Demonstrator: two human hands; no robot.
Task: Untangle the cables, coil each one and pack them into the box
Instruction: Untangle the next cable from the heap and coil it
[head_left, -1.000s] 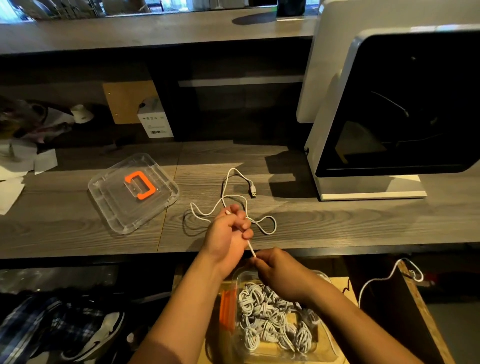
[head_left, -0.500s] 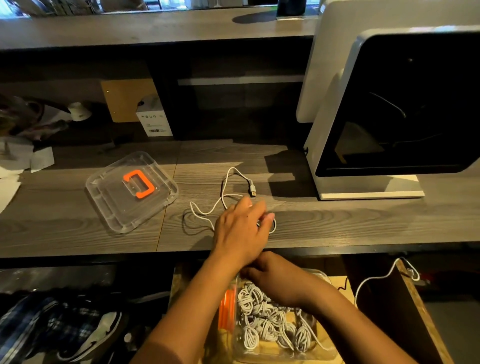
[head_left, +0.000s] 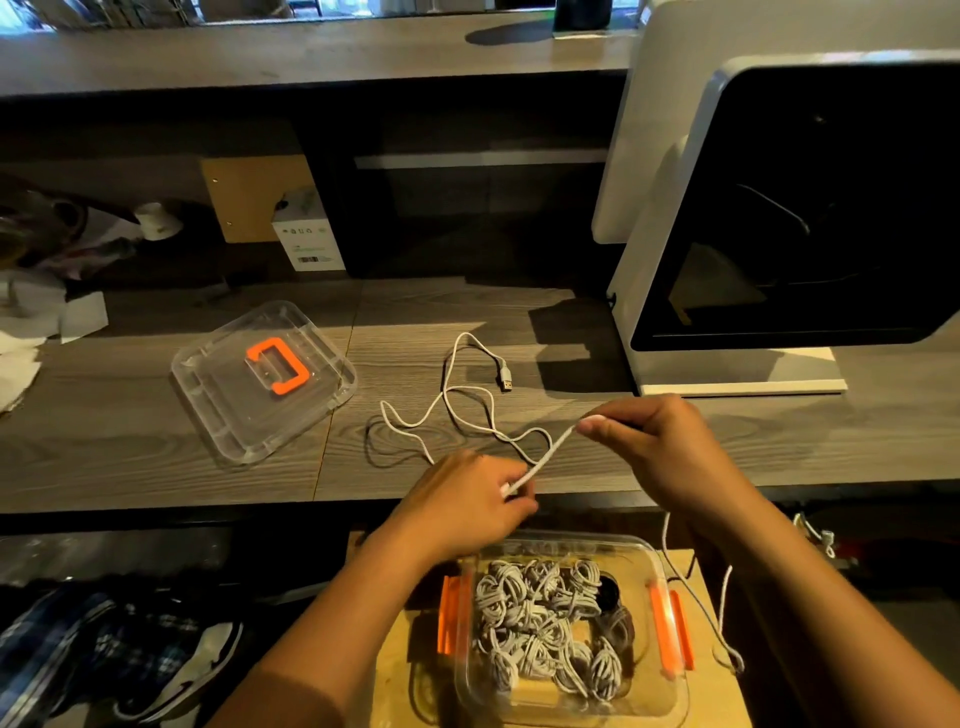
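Thin white USB cable (head_left: 541, 458): a short stretch is held taut in the air, sloping up from the left hand (head_left: 467, 504) to the right hand (head_left: 644, 441). The left hand's curled fingers pinch the lower end of the stretch. The right hand clamps the upper end between thumb and forefinger. The rest of the cable lies in loose loops on the grey wood-grain desk (head_left: 156, 441), ending at a metal USB plug (head_left: 506, 382). Below the desk edge, a clear plastic box with orange latches (head_left: 670, 691) stands open on a pale wooden board (head_left: 395, 675) and holds many coiled white cables (head_left: 545, 618). Its clear lid with an orange handle (head_left: 260, 384) lies on the desk to the left, well apart. A white machine with a dark window (head_left: 779, 208) stands at the right.
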